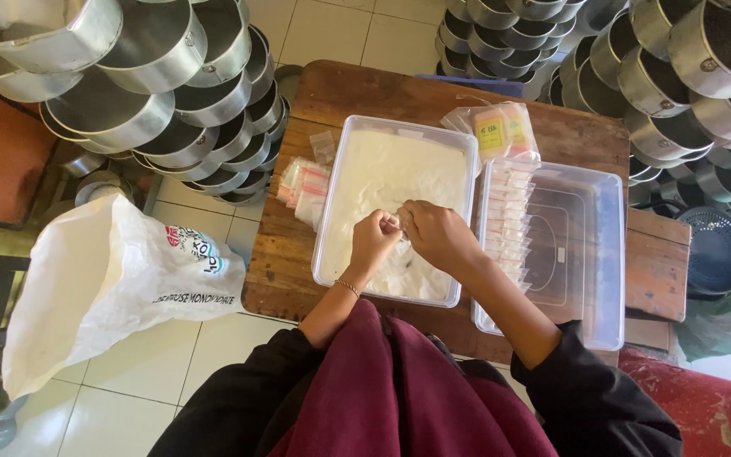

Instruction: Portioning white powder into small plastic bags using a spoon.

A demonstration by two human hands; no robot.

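A small wooden table [357, 89] stands on pale tiles. On it sits a clear plastic tub [328, 211] filled with white powder [399, 173]. Just beside it, to the right, a second clear tub [590, 254] holds a neat row of small filled packets [507, 224]. Over the powder tub, the left hand [373, 243] and right hand [435, 234] meet, fingertips pinched narrowly on a small clear sachet [397, 223], which is mostly hidden and possibly holds powder. Loose empty sachets [305, 188] lie left of the tub.
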